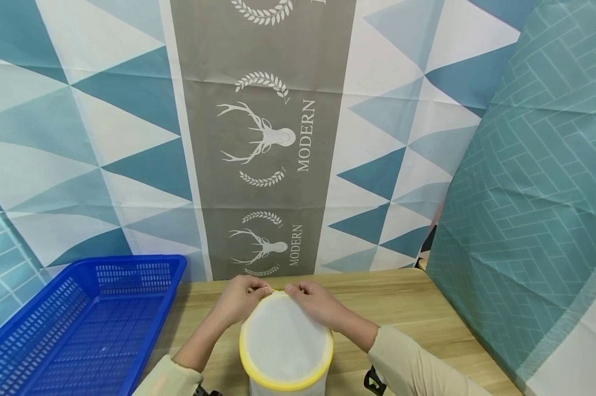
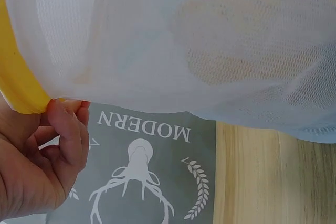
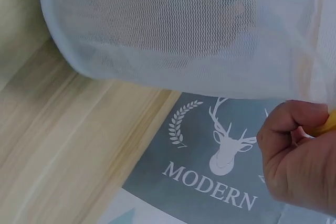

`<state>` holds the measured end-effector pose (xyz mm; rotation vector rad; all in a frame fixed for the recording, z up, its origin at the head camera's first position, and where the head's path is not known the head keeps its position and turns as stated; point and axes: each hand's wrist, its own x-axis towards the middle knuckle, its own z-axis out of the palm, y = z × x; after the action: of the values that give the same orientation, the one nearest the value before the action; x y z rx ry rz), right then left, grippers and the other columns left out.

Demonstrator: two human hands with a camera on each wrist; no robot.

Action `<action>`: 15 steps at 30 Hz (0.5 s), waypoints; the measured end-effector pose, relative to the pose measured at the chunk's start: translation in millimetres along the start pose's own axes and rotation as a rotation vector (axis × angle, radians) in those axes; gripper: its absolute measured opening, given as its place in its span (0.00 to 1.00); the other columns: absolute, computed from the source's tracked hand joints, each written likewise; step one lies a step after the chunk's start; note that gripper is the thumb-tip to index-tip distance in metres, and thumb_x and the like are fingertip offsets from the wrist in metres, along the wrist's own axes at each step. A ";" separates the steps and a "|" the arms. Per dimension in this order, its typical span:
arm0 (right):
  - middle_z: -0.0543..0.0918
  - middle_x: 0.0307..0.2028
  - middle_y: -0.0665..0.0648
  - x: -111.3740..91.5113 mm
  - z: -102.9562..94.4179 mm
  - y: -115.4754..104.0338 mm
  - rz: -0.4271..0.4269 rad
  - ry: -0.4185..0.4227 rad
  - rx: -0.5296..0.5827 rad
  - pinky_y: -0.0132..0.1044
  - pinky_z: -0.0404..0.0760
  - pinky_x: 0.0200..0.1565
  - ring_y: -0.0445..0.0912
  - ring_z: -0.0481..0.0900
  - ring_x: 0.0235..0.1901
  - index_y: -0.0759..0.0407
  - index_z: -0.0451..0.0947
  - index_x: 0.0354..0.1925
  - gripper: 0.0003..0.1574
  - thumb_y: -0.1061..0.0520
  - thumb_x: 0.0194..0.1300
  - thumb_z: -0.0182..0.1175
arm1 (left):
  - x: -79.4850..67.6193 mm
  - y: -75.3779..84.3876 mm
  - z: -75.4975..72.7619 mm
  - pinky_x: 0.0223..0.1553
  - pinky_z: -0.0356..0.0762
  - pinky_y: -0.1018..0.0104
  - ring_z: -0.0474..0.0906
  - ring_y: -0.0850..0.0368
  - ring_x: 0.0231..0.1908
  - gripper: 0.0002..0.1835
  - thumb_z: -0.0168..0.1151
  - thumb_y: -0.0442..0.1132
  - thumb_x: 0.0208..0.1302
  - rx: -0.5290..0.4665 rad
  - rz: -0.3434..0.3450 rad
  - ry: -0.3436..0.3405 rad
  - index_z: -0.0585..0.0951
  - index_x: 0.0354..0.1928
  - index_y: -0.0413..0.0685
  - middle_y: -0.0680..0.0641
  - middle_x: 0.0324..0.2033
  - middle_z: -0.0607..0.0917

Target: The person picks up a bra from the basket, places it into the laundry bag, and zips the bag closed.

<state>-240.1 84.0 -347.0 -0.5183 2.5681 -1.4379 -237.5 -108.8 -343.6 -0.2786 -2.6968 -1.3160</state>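
A white mesh laundry bag (image 1: 285, 341), round-topped with a yellow trim (image 1: 286, 385), stands on the table in front of me. At the far edge of its top, my left hand (image 1: 240, 300) pinches the yellow trim between thumb and curled fingers. Close beside it on the same edge, my right hand (image 1: 322, 305) grips the trim, thumb on top. Through the mesh side in the left wrist view, a tan, blurry shape shows, its kind unclear. The right wrist view has my right hand (image 3: 299, 150) holding the yellow edge below the mesh wall.
To the left is a large blue plastic basket (image 1: 176, 297) with perforated sides. The wooden table (image 1: 377, 308) ends at a patterned cloth backdrop (image 1: 258, 137) with deer heads and triangles. A teal cloth (image 1: 535, 192) hangs along the right side.
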 end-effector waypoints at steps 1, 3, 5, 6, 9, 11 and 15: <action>0.77 0.29 0.54 -0.2 -0.6 0.1 -0.010 -0.002 -0.029 0.34 0.75 0.25 0.42 0.74 0.24 0.59 0.77 0.40 0.26 0.39 0.69 0.48 | 0.1 -0.2 0.0 0.25 0.73 0.67 0.75 0.61 0.24 0.06 0.61 0.37 0.61 0.002 -0.002 -0.002 0.86 0.29 0.50 0.50 0.32 0.86; 0.77 0.30 0.53 -1.2 -1.8 0.2 -0.031 -0.005 -0.102 0.34 0.75 0.26 0.42 0.74 0.25 0.58 0.77 0.40 0.27 0.38 0.69 0.47 | 0.3 -0.5 0.0 0.25 0.73 0.67 0.75 0.61 0.25 0.07 0.61 0.37 0.61 0.003 -0.009 -0.007 0.86 0.29 0.50 0.51 0.31 0.85; 0.77 0.29 0.53 -2.3 -2.3 1.5 -0.042 -0.001 -0.161 0.33 0.74 0.26 0.41 0.73 0.26 0.58 0.77 0.38 0.26 0.37 0.69 0.48 | 0.2 -0.9 -0.2 0.25 0.73 0.67 0.75 0.61 0.24 0.07 0.61 0.37 0.61 0.000 -0.016 -0.013 0.86 0.29 0.50 0.51 0.30 0.85; 0.76 0.29 0.52 -3.3 -2.4 1.8 -0.042 0.003 -0.183 0.33 0.74 0.26 0.42 0.73 0.26 0.58 0.77 0.37 0.26 0.37 0.68 0.48 | 0.3 -1.3 -0.3 0.24 0.74 0.67 0.75 0.61 0.24 0.07 0.61 0.37 0.61 -0.004 -0.021 -0.016 0.86 0.29 0.50 0.51 0.29 0.85; 0.76 0.27 0.52 -6.5 -2.7 2.0 -0.029 0.034 -0.207 0.33 0.74 0.24 0.42 0.72 0.24 0.58 0.75 0.35 0.25 0.38 0.67 0.50 | 0.9 -2.5 -0.6 0.24 0.74 0.67 0.75 0.61 0.22 0.07 0.61 0.37 0.61 -0.015 -0.037 -0.021 0.86 0.29 0.49 0.51 0.27 0.85; 0.75 0.26 0.52 -8.2 -3.4 1.2 -0.017 0.057 -0.205 0.34 0.73 0.23 0.42 0.72 0.23 0.58 0.74 0.35 0.24 0.38 0.67 0.51 | 1.4 -3.2 -0.8 0.24 0.74 0.67 0.76 0.60 0.22 0.06 0.61 0.37 0.61 -0.018 -0.046 -0.019 0.86 0.30 0.48 0.50 0.27 0.85; 0.73 0.24 0.52 -9.3 -5.0 -0.7 -0.016 0.095 -0.213 0.34 0.72 0.21 0.43 0.70 0.21 0.58 0.72 0.33 0.22 0.40 0.66 0.53 | 2.1 -4.1 -1.3 0.24 0.74 0.67 0.76 0.60 0.23 0.06 0.61 0.37 0.61 -0.019 -0.049 -0.012 0.86 0.31 0.47 0.49 0.29 0.85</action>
<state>-232.8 91.1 -344.1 -0.5111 2.8173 -1.2283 -240.4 -112.1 -345.5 -0.2241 -2.7186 -1.3584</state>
